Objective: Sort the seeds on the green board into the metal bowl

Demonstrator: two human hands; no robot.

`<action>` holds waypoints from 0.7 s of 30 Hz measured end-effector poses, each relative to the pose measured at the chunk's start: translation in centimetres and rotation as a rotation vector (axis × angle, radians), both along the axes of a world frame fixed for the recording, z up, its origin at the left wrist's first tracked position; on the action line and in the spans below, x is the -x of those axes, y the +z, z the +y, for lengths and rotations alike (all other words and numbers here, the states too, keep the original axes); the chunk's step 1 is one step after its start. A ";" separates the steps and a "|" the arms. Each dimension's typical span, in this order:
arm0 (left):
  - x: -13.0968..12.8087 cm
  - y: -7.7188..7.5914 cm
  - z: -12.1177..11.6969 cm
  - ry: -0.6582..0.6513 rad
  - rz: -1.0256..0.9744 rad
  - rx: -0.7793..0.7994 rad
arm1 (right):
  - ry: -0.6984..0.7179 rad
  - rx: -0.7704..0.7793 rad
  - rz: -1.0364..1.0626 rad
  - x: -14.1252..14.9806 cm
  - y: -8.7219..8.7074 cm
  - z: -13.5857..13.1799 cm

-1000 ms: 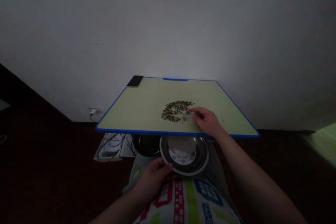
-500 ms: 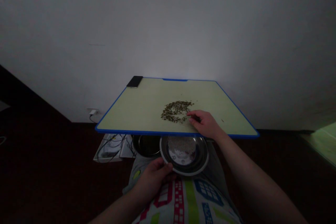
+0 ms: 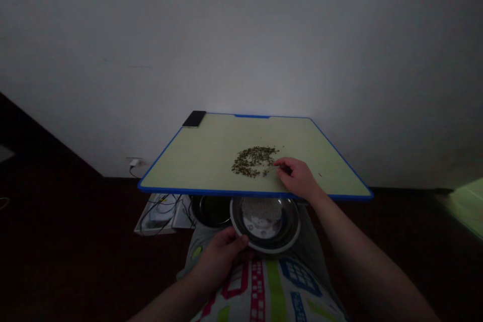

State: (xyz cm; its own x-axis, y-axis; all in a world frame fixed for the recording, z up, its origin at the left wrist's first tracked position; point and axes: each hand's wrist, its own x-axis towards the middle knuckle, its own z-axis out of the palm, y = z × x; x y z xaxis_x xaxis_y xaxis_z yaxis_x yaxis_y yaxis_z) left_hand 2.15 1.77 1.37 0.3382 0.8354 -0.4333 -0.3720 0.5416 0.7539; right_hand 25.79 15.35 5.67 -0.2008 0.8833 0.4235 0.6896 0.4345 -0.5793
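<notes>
My left hand (image 3: 222,251) is closed on the near-left rim of a shiny metal bowl (image 3: 268,248), thumb on top and fingers below. Pale small grains (image 3: 260,207) lie inside this bowl, which rests on my lap, partly under the board's front edge. Over the board, my right hand (image 3: 296,176) pinches a thin, pale tool (image 3: 273,167); its exact kind is too blurred to tell. The tool's tip is at the right edge of a loose ring of small brownish-green beans or seeds (image 3: 245,158) spread on the board (image 3: 204,161).
A second metal bowl (image 3: 203,217) with dark contents sits left of the first. A black phone (image 3: 194,118) lies at the board's far-left corner. A white box with cables (image 3: 162,213) is on the floor at left. A wall (image 3: 241,35) stands behind the board.
My right hand drew slightly toward me, then shifted a little back to the right; the thin tool shows more plainly now. My left hand keeps its hold on the bowl.
</notes>
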 end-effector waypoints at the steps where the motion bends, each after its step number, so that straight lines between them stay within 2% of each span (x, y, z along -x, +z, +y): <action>1: 0.0 0.0 0.0 -0.002 -0.003 -0.001 | -0.005 0.000 0.003 0.0 0.0 0.0; 9: 0.1 -0.7 0.0 -0.001 -0.014 -0.007 | -0.085 0.003 0.049 0.0 0.0 0.2; 21: 0.1 -0.7 -0.1 0.015 -0.003 -0.005 | -0.168 0.008 0.083 -0.1 0.0 0.3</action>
